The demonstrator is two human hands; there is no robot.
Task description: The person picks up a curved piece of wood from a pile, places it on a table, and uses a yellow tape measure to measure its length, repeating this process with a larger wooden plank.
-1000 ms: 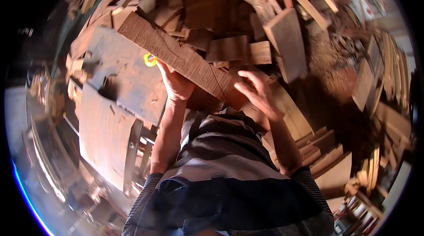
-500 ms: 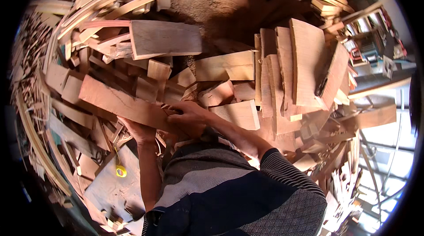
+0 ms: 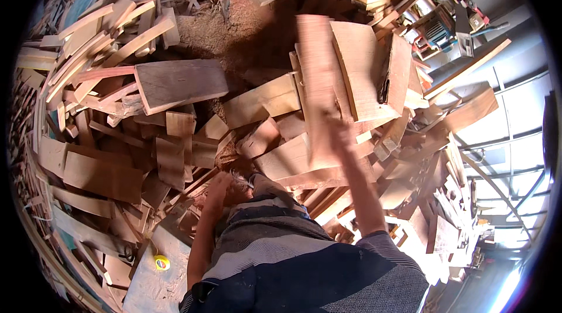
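Observation:
My right hand [image 3: 338,136], blurred by motion, is stretched out to the right and grips a long flat wooden board [image 3: 317,73] near its lower end. The board points away from me and lies over or just above a row of leaning planks [image 3: 358,67]; whether it touches them I cannot tell. My left hand [image 3: 219,185] is low in front of my legs, beside loose wood blocks, with no board in it that I can see. Its fingers are partly hidden.
Wood offcuts lie all around. A thick grey-brown block [image 3: 182,83] rests ahead on the left, near a sawdust heap [image 3: 225,29]. A yellow tape measure [image 3: 162,262] sits on a grey panel [image 3: 153,289] at lower left. Long strips [image 3: 468,72] stick out at right.
The board was across both hands in front of me. My left hand has let go of it, and my right hand has carried it rightward and turned it lengthwise. The view has shifted.

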